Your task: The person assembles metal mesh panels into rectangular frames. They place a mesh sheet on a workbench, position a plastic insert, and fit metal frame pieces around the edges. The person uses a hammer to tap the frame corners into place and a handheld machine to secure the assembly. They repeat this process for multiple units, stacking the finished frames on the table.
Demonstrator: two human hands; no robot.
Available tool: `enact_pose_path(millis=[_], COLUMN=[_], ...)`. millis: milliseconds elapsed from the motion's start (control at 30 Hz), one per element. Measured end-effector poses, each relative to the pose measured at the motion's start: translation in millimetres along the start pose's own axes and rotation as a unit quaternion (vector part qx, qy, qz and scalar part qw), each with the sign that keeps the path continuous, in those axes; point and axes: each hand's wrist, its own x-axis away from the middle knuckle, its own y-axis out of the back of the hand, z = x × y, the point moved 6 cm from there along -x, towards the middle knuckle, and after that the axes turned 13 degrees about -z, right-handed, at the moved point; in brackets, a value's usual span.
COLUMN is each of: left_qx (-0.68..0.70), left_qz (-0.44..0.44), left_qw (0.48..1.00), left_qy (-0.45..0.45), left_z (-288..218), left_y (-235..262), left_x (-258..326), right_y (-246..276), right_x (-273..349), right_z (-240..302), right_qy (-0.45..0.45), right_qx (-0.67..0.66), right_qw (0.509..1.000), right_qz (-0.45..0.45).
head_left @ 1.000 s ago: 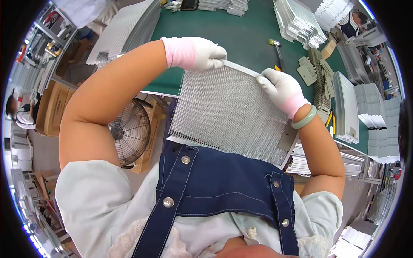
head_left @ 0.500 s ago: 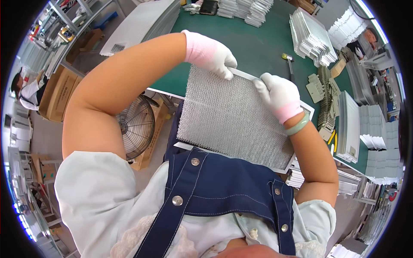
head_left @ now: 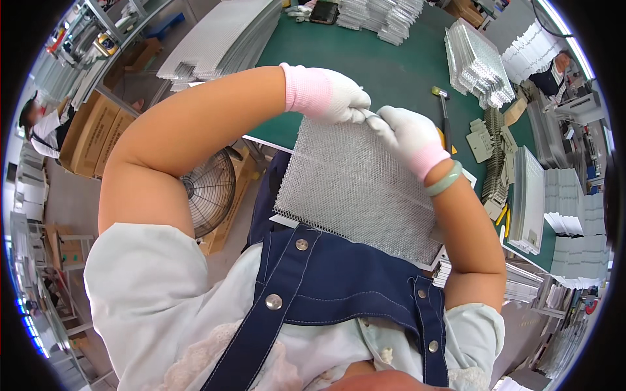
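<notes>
A silvery metal mesh panel (head_left: 355, 182) lies tilted between my body and the green-topped table, with a pale frame edge (head_left: 468, 174) showing at its right. My left hand (head_left: 336, 98), in a white glove with a pink cuff, is closed at the panel's far edge. Beside it my right hand (head_left: 411, 133), gloved alike, is closed too, and the fingertips of both nearly meet. A thin pale sliver shows between them; the fingers hide the rest, so what they pinch is unclear. A green bangle (head_left: 447, 180) circles my right wrist.
On the green table (head_left: 378, 75) lie a hammer (head_left: 443, 107), grey plastic pieces (head_left: 481, 140) and yellow-handled pliers (head_left: 502, 215). Mesh sheets (head_left: 479, 62) are stacked at the far right, more panels (head_left: 222, 42) at the far left. A floor fan (head_left: 210, 189) stands left; people work farther off.
My hands have come together at the panel's far edge; the right one moved left and the left one moved slightly right. The view has shifted a little.
</notes>
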Motion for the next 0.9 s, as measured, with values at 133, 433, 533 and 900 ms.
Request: enact_pose_path(millis=[133,433,533,900], left_qx=[0.056,0.087,0.082,0.086], left_qz=[0.047,0.092,0.095,0.032], left_qw=[0.996,0.990,0.990,0.996], left_qy=[0.041,0.070,0.068,0.017], left_z=[16,31,33,42], left_y=[11,3,0,-6], left_x=[7,19,22,27], right_y=[-10,-18,-25,-36], right_x=[-5,-1,4,6], right_z=[-5,-2,-9,-13], right_qy=[-0.036,-0.084,-0.085,-0.161], right_qx=[-0.042,-0.006,-0.064,-0.113], right_qw=[0.998,0.992,0.990,0.975], right_qz=[0.038,0.097,0.094,0.102])
